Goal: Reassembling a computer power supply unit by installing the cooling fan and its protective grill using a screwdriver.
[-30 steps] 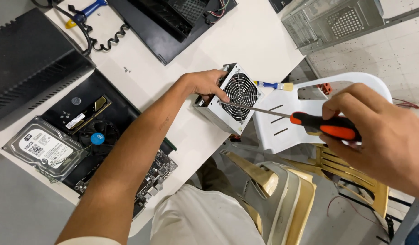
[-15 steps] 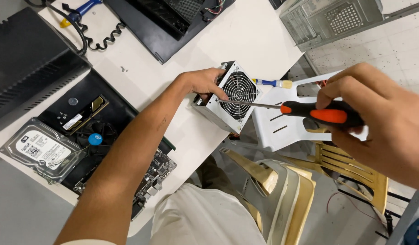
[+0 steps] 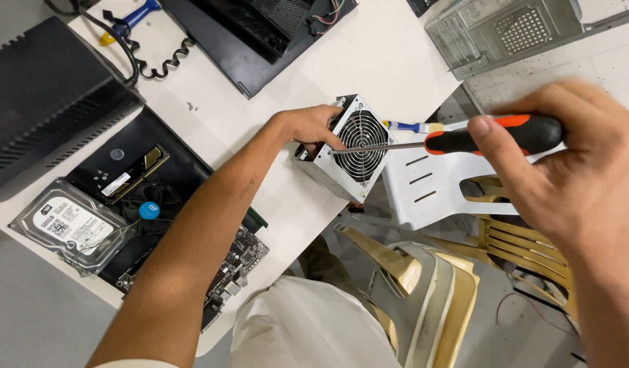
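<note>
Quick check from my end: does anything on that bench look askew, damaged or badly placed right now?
The power supply sits tilted at the table corner, partly past the edge, steadied only by the left hand. The right hand holds a screwdriver at its fan grille. No damage or spill shows.

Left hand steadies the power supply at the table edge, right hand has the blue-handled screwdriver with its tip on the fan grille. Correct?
Not quite: the screwdriver in the right hand has an orange and black handle, not blue, as the head view shows. The left hand does steady the power supply at the table edge, tip at the fan grille.
</note>
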